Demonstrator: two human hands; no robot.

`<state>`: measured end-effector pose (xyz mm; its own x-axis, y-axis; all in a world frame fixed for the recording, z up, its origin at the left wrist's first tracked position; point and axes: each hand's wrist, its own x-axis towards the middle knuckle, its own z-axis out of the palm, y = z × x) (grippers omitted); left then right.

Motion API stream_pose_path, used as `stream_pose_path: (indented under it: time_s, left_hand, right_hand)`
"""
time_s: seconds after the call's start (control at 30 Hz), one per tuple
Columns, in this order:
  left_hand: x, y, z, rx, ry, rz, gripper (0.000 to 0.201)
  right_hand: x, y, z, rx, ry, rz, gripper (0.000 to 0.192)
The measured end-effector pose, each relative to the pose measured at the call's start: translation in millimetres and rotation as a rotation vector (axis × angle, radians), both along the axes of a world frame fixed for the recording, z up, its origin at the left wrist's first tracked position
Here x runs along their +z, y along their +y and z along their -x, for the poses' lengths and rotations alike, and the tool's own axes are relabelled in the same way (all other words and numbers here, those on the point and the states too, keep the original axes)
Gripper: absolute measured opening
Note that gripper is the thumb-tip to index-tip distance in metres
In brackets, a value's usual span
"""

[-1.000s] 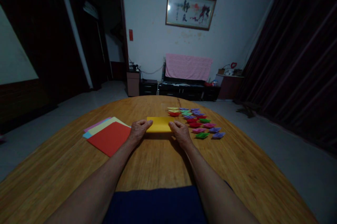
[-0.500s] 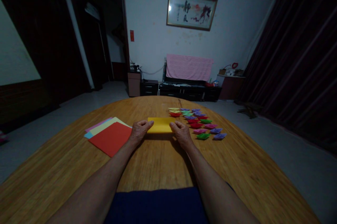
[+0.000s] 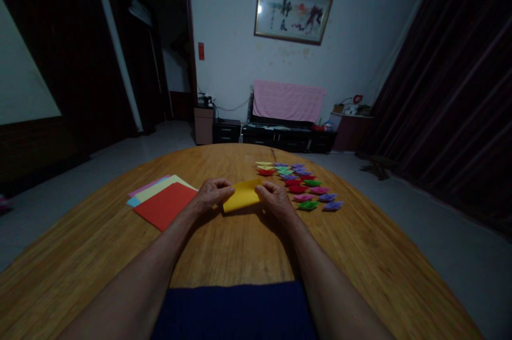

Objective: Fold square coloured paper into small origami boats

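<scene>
A yellow sheet of paper [image 3: 242, 196], folded into a rectangle, is held between my two hands just over the wooden table [image 3: 224, 255]. My left hand [image 3: 214, 193] pinches its left end with thumb and fingers. At the other end, my right hand [image 3: 276, 199] grips the upper right corner the same way. The paper tilts, its left side lower than its right. Left of my left hand lies a red sheet [image 3: 166, 205] on top of pale yellow, blue and pink sheets. Beyond my right hand stand several small folded paper boats, among them a green boat [image 3: 308, 205].
More boats, such as a purple boat [image 3: 333, 205] and a red boat [image 3: 266, 172], stand in rows at the table's right. Behind the table, a pink cloth [image 3: 288, 100] covers a screen on a black cabinet [image 3: 260, 140]. A dark curtain [image 3: 436, 95] hangs at the right.
The yellow paper has gone from level to tilted, its left end dropping. My left hand has shifted slightly, and the view has moved a little.
</scene>
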<state>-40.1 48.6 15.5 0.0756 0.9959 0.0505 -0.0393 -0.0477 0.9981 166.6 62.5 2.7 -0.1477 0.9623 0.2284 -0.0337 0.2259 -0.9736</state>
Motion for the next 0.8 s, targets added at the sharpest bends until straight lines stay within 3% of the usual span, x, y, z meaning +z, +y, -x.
stream_pose_path:
  time_s: [0.27, 0.47, 0.7, 0.8]
  left_hand:
    - [18.8, -13, -5, -0.09, 0.026, -0.001, 0.015]
    - [15.5, -12, -5, -0.164, 0.043, 0.021, 0.017]
    - [5.5, -6, -22, -0.038, -0.114, -0.013, 0.02]
    - [7.0, -2, -27, 0.032, -0.075, 0.0, 0.023]
  right_hand:
    - [4.1, -12, 11, 0.033, -0.003, 0.044, 0.025]
    - [5.4, -14, 15, 0.076, 0.019, 0.097, 0.025]
    - [9.8, -1, 20, -0.061, 0.305, 0.16, 0.05]
    - [5.6, -1, 26, -0.049, 0.389, 0.214, 0.042]
